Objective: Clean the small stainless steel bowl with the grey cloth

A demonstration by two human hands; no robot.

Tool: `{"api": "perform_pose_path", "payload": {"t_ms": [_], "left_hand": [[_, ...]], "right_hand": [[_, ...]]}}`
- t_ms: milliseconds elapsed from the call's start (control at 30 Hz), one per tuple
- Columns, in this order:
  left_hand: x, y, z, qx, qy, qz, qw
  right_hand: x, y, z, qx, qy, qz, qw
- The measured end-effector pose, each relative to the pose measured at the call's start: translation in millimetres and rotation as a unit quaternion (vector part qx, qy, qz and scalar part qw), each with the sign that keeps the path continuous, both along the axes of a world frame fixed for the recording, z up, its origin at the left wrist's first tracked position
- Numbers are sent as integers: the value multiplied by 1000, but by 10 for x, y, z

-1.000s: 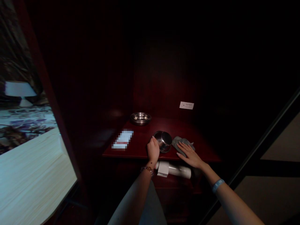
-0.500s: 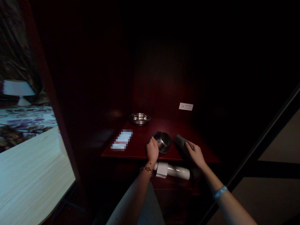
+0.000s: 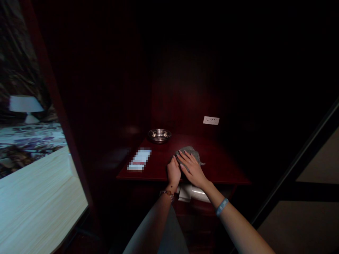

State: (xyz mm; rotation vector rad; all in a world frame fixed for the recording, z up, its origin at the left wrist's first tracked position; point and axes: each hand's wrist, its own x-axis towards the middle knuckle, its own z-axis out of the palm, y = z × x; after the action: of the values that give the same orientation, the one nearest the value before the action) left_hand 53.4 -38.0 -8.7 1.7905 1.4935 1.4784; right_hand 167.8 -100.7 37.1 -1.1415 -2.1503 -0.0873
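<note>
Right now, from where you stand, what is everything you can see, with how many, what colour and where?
Shelf: one, dark red, centre
Metal bowls: apparently stacked, count unclear, silver, shelf's back left
Pixelated item: one, pale, shelf's left
Cloth: one, grey, under the right hand
Socket panel: one, white, back wall
Box-like item: one, white, below the shelf
Cylinder: one, whitish, beside it
Lamp: one, white, far left
Tabletop: one, pale wood, left
Bracelet: one, beaded, left wrist
Wristband: one, blue, right wrist
Left hand: one, bare, at the cloth's left
Right hand: one, bare, on the cloth
</note>
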Motion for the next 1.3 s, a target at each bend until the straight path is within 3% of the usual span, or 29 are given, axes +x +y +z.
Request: {"api": "perform_pose_path", "payload": {"t_ms": [67, 167, 500, 600, 700, 800, 933, 1067, 1167, 1300], "left_hand": [[-6, -8, -9, 7, -13, -27, 1000], [-1, -19, 1, 3, -4, -10, 1000], [33, -44, 50, -4, 22, 39, 999], [31, -51, 50, -3, 23, 45, 999], [33, -55, 50, 0, 24, 52, 998], [37, -55, 54, -2, 19, 55, 998], [37, -48, 65, -18, 9, 54, 998], [28, -33, 68, -25, 7, 47, 999], [21, -18, 66, -37, -2, 41, 998], [13, 6, 66, -39, -19, 29, 999]], "right_hand": [[1, 58, 81, 1, -24, 22, 999], [-7, 200, 157, 5, -13, 30, 999], [111, 562, 170, -58, 192, -3, 980], [202, 606, 91, -138, 290, -9, 947], [244, 605, -35, -225, 419, 5, 880], [225, 553, -171, -252, 505, 15, 825], [131, 464, -311, -225, 515, 29, 827], [10, 417, -413, -169, 579, 34, 797], [-49, 388, -501, -109, 561, -19, 820], [-85, 294, -586, -45, 371, -101, 922]]}}
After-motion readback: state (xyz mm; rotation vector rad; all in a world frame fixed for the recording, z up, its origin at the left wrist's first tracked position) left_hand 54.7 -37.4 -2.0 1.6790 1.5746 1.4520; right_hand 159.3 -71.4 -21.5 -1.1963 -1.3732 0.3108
